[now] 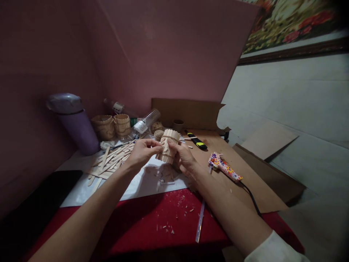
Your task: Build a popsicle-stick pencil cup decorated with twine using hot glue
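A small round cup made of wooden craft sticks [165, 154] is held above the white paper, slightly tilted, with a band around its upper part. My right hand [184, 156] grips it from the right side, thumb on the front. At its left side my left hand [141, 151] has thumb and forefinger pinched together near the surface; what they hold, if anything, is too small to make out. A ball of twine [159, 135] lies just behind the cup. To the left is a heap of loose craft sticks [116, 160].
A flowered glue gun [225, 167] and a black-and-yellow utility knife [196, 141] lie on cardboard [253, 193] at right. A glue stick [200, 222] and wood shavings lie in front. Two stick cups [103, 127], a plastic bottle [145, 122] and a purple tumbler [77, 127] stand behind left.
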`<state>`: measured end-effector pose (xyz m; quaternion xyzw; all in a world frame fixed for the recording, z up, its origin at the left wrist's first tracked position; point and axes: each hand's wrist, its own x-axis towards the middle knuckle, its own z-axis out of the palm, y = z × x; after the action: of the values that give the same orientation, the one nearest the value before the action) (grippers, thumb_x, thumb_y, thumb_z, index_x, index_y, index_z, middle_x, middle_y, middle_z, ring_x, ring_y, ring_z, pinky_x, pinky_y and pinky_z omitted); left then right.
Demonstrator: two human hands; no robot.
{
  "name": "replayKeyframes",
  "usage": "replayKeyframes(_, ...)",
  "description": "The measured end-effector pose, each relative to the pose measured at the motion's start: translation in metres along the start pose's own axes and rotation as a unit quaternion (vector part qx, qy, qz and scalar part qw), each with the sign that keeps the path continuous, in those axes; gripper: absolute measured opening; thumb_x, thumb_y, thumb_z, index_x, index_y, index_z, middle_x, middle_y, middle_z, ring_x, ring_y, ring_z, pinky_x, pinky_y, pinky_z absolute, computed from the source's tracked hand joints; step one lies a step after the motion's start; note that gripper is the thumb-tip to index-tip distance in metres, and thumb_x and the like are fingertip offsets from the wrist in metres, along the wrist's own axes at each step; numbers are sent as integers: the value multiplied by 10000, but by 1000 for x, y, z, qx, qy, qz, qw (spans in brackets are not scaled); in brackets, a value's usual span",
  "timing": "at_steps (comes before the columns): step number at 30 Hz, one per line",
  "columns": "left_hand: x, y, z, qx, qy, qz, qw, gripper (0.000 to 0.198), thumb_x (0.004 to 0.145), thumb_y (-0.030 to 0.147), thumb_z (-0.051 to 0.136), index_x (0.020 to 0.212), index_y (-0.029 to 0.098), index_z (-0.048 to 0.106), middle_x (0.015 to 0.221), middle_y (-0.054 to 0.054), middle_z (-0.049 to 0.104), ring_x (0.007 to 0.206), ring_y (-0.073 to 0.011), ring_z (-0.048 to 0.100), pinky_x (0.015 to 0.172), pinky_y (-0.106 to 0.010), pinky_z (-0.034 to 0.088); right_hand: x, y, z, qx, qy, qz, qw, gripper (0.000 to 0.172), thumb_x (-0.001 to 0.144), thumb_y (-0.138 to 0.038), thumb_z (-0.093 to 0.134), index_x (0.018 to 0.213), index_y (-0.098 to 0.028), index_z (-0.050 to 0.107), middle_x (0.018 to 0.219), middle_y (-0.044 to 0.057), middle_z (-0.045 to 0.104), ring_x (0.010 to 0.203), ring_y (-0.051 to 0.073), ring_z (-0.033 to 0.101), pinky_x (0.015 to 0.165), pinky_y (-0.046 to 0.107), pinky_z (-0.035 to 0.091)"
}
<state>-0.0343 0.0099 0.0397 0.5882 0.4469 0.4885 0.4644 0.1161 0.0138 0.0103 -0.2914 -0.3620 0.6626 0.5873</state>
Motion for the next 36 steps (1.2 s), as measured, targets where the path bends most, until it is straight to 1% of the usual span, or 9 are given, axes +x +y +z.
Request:
replayKeyframes(3,1,0,-2,42,-27,21,999,222,577,346,752,627,138,693,584,-27,641,588,-142,531,629,-301,393,0,0,-2,-17,9,0,1000,435,619,-355,864,975,-187,677,888,47,748,754,201,679,717,346,573)
replayKeyframes(7,1,2,-2,64,-47,21,997,198,583,328,735,619,140,685,553,-21,628,558,-134,520,599,-287,379,2,2,-3,-17,16,-6,1000,422,612,-352,870,957,-198,681,866,33,744,715,196,667,680,350,581)
replayKeyframes(10,1,1,-2,54,-43,26,997,195,585,325,735,614,142,676,561,-19,625,554,-128,516,590,-282,379,2,2,-2,-7,12,-8,1000,384,625,-334,866,939,-199,691,844,26,741,698,180,657,660,322,575)
replayKeyframes(13,1,-1,-1,49,-33,29,998,196,585,322,740,620,141,675,567,-16,618,552,-124,510,579,-273,375,1,0,0,-9,21,-8,1000,354,637,-321,859,919,-191,688,815,27,739,687,174,656,649,304,567)
replayKeyframes(16,1,-2,-1,43,-28,26,998,194,587,318,742,620,139,673,561,-13,608,546,-122,504,566,-268,373,0,-1,1,-14,21,-7,1000,371,635,-319,864,931,-186,685,808,28,740,681,178,658,635,300,565)
replayKeyframes(20,2,-3,-1,31,-32,26,999,214,589,331,750,621,137,666,586,-20,615,559,-125,513,572,-270,390,0,0,1,-20,-2,-16,1000,394,635,-330,869,955,-189,686,838,30,741,684,174,654,625,291,564)
replayKeyframes(25,3,-4,-3,32,-38,20,999,216,574,322,763,627,136,668,585,-16,616,562,-126,516,580,-275,398,-1,1,0,-21,5,-10,1000,426,623,-337,880,964,-195,668,829,24,734,667,171,647,587,282,547)
replayKeyframes(31,1,-2,-1,32,-17,16,999,200,579,302,756,627,134,660,587,-10,611,560,-117,504,580,-272,384,0,1,-1,-37,8,-11,999,420,621,-360,877,955,-198,679,837,22,738,690,179,655,634,310,560)
replayKeyframes(36,-1,0,1,38,-4,19,999,162,592,263,752,625,138,655,603,-7,611,574,-116,501,590,-271,383,-1,0,-1,-44,-6,-10,999,422,612,-384,876,932,-200,673,850,44,748,732,211,678,675,350,580)
